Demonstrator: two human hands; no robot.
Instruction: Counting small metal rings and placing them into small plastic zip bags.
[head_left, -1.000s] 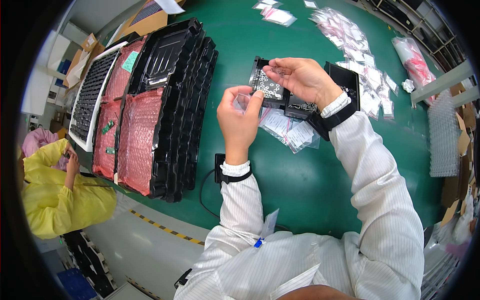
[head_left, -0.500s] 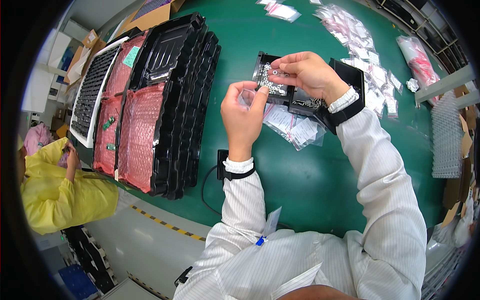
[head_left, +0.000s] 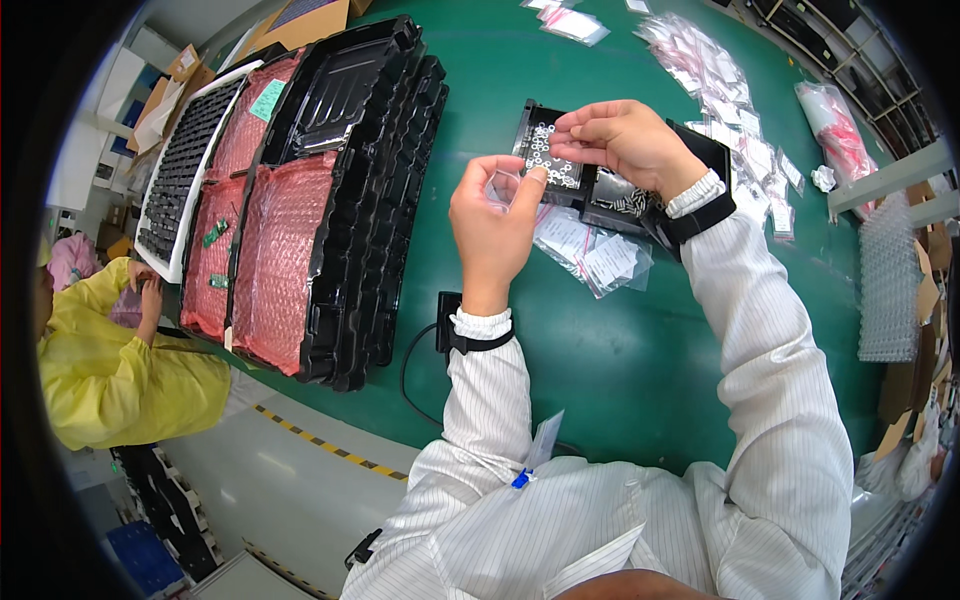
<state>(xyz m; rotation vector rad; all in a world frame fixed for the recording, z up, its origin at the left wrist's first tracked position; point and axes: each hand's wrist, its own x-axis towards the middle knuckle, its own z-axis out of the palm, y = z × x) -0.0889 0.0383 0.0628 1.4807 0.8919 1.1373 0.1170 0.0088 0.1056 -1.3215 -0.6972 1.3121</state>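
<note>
My left hand (head_left: 495, 225) is curled around a small clear plastic bag (head_left: 502, 187), thumb and fingertips at its edge. It stands at the near left of a black bin (head_left: 527, 125) full of small white and silver rings (head_left: 547, 150), which look like nuts or washers. Over that bin hovers my right hand (head_left: 632, 145), thumb and fingers drawn together. Whether a ring is between those fingertips cannot be made out. Just right of the rings, partly under my right wrist, a second black bin (head_left: 598, 215) holds small metal screws (head_left: 625, 198).
Filled clear bags with white slips (head_left: 595, 255) lie below the bins, and a long pile of similar bags (head_left: 705, 75) runs beyond. Stacked black trays (head_left: 400, 200) with pink bubble wrap (head_left: 280, 260) stand left. A co-worker in yellow (head_left: 130, 370) is at far left. Bubble wrap (head_left: 887, 290) hangs right.
My right hand's fingers have drawn closer together above the rings. My left hand still holds the bag. The whole view has shifted slightly, and the co-worker's hands have moved to the tray's edge.
</note>
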